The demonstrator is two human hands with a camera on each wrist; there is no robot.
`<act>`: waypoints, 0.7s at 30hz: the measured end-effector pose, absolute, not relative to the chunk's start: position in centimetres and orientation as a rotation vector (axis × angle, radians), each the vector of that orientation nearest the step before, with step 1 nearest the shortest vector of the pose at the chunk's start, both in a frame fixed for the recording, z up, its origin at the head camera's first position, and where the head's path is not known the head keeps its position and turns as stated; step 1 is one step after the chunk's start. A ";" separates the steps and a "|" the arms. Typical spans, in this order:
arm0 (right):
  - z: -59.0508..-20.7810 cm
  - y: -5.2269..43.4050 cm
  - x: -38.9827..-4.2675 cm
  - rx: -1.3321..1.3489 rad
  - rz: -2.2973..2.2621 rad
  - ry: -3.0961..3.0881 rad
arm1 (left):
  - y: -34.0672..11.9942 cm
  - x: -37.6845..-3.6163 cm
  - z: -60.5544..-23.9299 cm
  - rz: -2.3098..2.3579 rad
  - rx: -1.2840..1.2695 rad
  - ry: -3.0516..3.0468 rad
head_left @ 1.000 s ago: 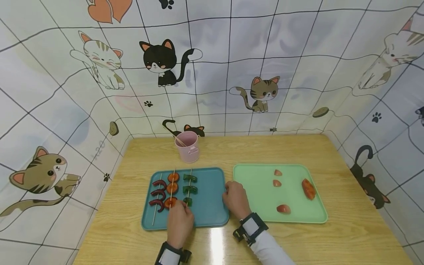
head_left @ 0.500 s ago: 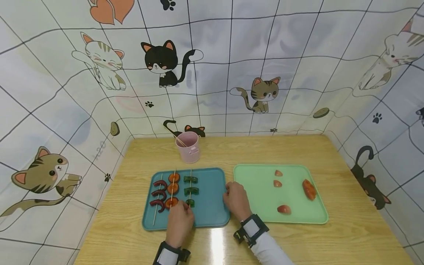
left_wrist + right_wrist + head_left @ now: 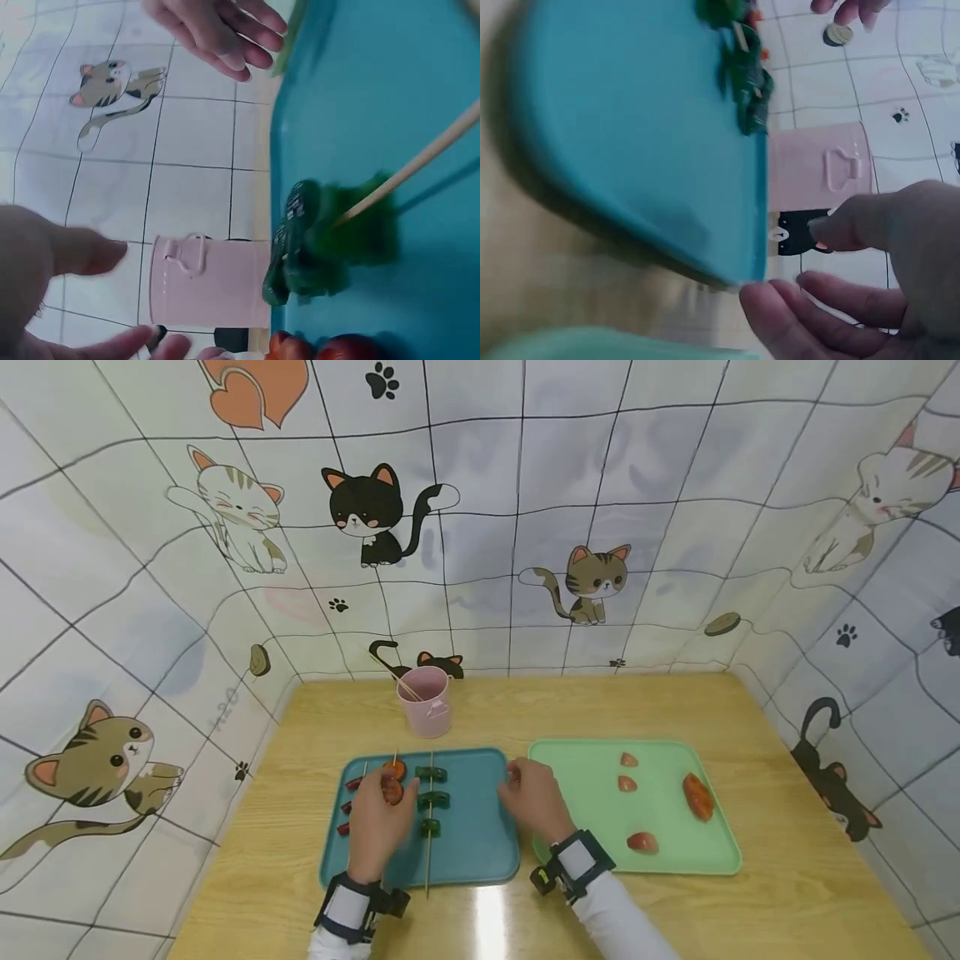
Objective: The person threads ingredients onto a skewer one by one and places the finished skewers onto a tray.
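Observation:
In the head view my left hand [image 3: 377, 827] hovers above the left part of the blue tray [image 3: 476, 827], thumb and fingers apart, holding nothing. It hides most of the skewer of round orange slices [image 3: 395, 770] and of dark red curved pieces [image 3: 344, 829]. Right of it lies a skewer of green vegetable pieces [image 3: 432, 800], its stick overhanging the front rim. My right hand [image 3: 537, 800] is at the tray's right edge; in the right wrist view its thumb stands away from the fingers [image 3: 769, 311], whose tips are close to the tray corner. Whether they touch is unclear.
A green tray [image 3: 585, 852] on the right bears several reddish pieces [image 3: 642, 842] and a larger orange-brown piece [image 3: 698, 797]. Behind the blue tray stands a pink bucket [image 3: 427, 710] with thin sticks in it. A cat-print backdrop [image 3: 480, 552] closes the table's back.
My left hand has let go of the green skewer's stick and moved left and up over the orange slices. The green skewer now lies whole on the tray. My right hand's fingers have loosened slightly.

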State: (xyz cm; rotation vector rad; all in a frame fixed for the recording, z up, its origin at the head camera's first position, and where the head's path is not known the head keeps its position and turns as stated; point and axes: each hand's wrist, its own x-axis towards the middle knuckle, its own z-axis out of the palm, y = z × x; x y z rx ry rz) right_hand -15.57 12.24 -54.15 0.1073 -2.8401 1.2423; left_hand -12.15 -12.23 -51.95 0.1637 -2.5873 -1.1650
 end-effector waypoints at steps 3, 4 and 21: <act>-53.6 12.2 -16.6 0.139 1.315 -2.838 | -13.1 -14.2 -51.6 -1.299 0.121 -2.603; -53.3 12.2 -17.1 0.154 1.340 -2.838 | -13.3 -15.0 -51.6 -1.336 0.108 -2.605; -48.7 8.3 -24.8 0.388 1.419 -2.734 | -15.0 -26.0 -53.2 -1.537 0.013 -2.634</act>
